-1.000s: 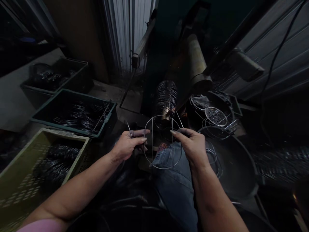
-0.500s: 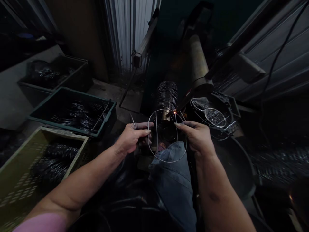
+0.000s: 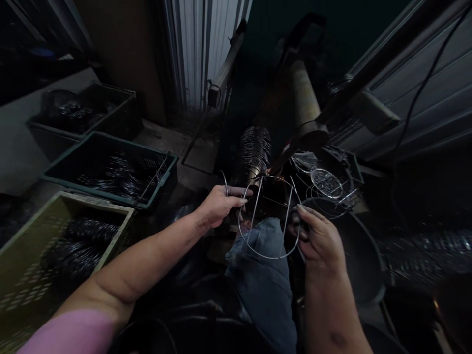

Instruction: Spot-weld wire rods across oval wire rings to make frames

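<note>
A round wire frame (image 3: 265, 256) with two straight cross rods is held in front of me, tilted, above a denim-covered leg (image 3: 260, 275). My left hand (image 3: 217, 207) pinches its left rim between thumb and fingers. A thin curved wire (image 3: 224, 181) sticks up behind that hand's index finger; I cannot tell whether it is a full ring. My right hand (image 3: 322, 236) is closed on the frame's right rim. The top of the frame is at the tips of the welding machine's electrodes (image 3: 254, 173), where a faint glow shows; exact contact is unclear.
A stack of dark wire rings (image 3: 255, 147) hangs on the machine's lower arm, below a thick cylinder (image 3: 305, 93). To the left stand a yellow crate (image 3: 110, 246) and a green crate (image 3: 167, 182) holding wire parts. At right, finished-looking wire frames (image 3: 326, 183) lie above a round tub (image 3: 372, 246).
Both hands have moved the wire frame right and slightly down, and it has turned so its rods slant. The bright spark at the electrode has faded. My right fingers have shifted lower on the rim.
</note>
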### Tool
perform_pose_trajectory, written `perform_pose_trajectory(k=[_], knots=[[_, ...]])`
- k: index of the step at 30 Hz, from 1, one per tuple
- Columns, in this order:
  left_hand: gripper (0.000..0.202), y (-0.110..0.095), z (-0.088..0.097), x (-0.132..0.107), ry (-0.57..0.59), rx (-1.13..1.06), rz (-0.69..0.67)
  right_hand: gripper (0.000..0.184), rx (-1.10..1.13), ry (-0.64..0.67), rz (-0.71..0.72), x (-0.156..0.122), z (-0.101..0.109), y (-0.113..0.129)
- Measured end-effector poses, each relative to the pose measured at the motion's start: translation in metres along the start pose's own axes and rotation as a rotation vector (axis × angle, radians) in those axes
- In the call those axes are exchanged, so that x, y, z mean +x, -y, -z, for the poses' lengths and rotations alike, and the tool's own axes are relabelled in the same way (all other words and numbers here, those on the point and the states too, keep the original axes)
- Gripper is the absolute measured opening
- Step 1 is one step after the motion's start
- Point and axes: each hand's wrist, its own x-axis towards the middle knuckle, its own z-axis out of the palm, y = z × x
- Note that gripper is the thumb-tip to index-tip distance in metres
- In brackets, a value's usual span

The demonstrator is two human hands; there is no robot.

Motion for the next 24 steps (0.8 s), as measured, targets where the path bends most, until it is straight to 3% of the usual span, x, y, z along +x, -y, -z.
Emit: perform_pose_trajectory(k=[7, 13, 16, 20, 24], knots=[[0.025, -0.006, -0.016, 0.01, -0.019, 0.033, 0.006, 0.028, 0.041, -0.015, -0.006, 0.012, 0.007, 0.006], [0.023, -0.008, -0.014, 0.01, 0.021, 0.067, -0.02, 0.032, 0.036, -0.067, -0.006, 0.013, 0.007, 0.006], [0.033, -0.003, 0.0, 0.003, 0.03, 0.22, 0.023, 0.033, 0.053, -0.07, 0.032, 0.016, 0.006, 0.002], [0.056, 0.003, 0.032, -0.02, -0.172, 0.538, -0.134, 0.035, 0.039, -0.056, 0.087, 0.031, -0.01, -0.009], [0.048, 0.004, 0.054, -0.054, -0.286, 0.558, -0.174, 0.033, -0.158, 0.041, 0.161, 0.038, -0.026, -0.02]])
